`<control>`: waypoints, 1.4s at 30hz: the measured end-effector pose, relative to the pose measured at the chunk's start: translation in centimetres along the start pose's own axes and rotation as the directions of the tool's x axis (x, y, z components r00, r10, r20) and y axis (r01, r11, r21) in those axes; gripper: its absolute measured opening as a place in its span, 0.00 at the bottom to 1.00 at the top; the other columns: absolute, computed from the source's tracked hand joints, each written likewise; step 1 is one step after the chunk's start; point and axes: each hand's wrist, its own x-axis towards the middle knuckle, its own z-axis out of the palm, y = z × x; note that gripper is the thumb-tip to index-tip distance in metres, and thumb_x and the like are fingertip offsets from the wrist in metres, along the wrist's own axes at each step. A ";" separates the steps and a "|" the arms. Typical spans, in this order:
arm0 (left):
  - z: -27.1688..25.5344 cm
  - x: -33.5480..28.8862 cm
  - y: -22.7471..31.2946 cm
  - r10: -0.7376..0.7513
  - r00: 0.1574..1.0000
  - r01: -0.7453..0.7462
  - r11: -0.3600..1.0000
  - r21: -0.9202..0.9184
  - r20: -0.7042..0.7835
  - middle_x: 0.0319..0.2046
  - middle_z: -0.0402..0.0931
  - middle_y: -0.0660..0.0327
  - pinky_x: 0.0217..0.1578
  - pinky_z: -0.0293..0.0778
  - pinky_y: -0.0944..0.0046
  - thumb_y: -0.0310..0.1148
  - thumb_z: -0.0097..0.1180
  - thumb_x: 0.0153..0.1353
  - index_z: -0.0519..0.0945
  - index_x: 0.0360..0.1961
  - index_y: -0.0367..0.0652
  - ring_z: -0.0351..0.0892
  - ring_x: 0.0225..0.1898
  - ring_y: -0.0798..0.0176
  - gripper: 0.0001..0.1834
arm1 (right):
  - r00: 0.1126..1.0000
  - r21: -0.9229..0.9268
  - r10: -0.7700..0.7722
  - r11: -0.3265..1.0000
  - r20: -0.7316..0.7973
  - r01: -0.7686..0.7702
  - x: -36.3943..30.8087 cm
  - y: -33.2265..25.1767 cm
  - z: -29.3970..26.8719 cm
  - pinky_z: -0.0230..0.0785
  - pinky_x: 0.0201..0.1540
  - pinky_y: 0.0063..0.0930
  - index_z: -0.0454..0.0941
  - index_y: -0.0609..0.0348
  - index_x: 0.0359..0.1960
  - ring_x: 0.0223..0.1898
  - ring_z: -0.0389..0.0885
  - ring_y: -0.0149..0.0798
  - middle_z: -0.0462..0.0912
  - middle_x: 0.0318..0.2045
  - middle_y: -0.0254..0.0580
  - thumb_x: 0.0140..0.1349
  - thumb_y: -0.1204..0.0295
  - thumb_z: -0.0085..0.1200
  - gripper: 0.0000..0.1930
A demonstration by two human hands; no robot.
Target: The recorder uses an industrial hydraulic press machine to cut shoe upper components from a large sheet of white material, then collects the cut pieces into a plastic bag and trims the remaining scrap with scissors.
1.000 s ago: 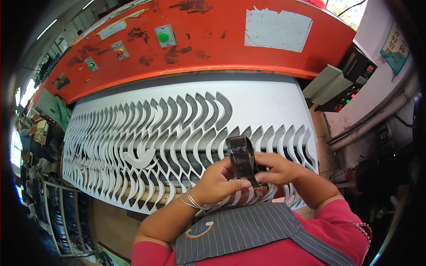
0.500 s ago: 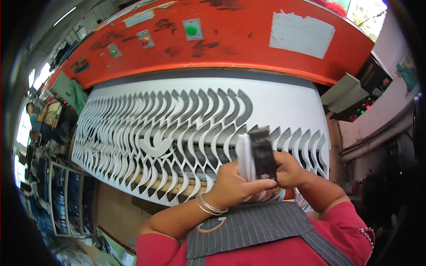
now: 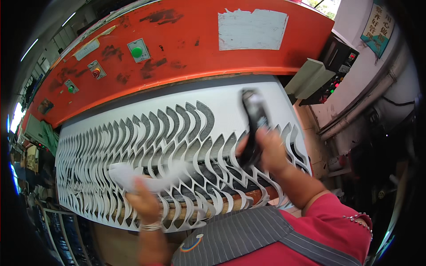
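Over the right half of a white sheet [image 3: 228,106], observed a dark curved tool [image 3: 254,122], gripped in the right hand [image 3: 271,150] and blurred. Over the left half, found the left hand [image 3: 144,201], fingers against white crescent pieces [image 3: 157,183], likewise blurred; could not tell whether closed on them or merely touching, nor count them. Recorded both hands as well apart. Noted across the sheet rows of crescent openings [image 3: 183,124], with uncut white along the far side. Behind the sheet, logged a red machine front [image 3: 191,57] fitted with green buttons [image 3: 136,52], a red button [image 3: 96,72] and a torn-edged white paper [image 3: 252,30]. To the right, logged a dark control box [image 3: 339,51] with lit lamps [image 3: 336,84]. Nearest the camera, noted a striped grey apron [image 3: 235,228] over a red top [image 3: 333,221].
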 end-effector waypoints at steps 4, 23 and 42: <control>-7.6 5.3 -2.2 0.021 0.983 -0.145 0.697 0.702 0.182 0.36 0.76 0.45 0.37 0.71 0.56 0.36 0.60 0.57 0.75 0.41 0.29 0.77 0.38 0.50 0.19 | 0.979 -0.777 -0.175 0.600 0.104 0.190 6.4 -0.3 -5.5 0.63 0.49 0.31 0.72 0.62 0.44 0.42 0.73 0.39 0.76 0.39 0.43 0.52 0.66 0.63 0.20; 18.5 4.7 -11.7 0.029 0.765 -0.405 0.798 0.446 0.643 0.37 0.76 0.60 0.48 0.63 0.55 0.49 0.68 0.43 0.82 0.43 0.43 0.67 0.45 0.53 0.28 | 0.915 -0.913 0.044 0.092 0.402 0.397 17.4 7.4 -7.2 0.36 0.71 0.46 0.60 0.50 0.64 0.70 0.47 0.54 0.56 0.66 0.58 0.43 0.62 0.67 0.43; 18.1 5.9 -12.8 0.156 0.761 -0.450 0.826 0.339 0.630 0.35 0.76 0.64 0.47 0.62 0.56 0.49 0.67 0.43 0.84 0.41 0.44 0.66 0.44 0.54 0.26 | 0.971 -0.957 0.041 0.182 0.237 0.226 18.0 7.8 -5.8 0.32 0.70 0.50 0.51 0.50 0.67 0.69 0.52 0.49 0.58 0.65 0.57 0.33 0.49 0.71 0.58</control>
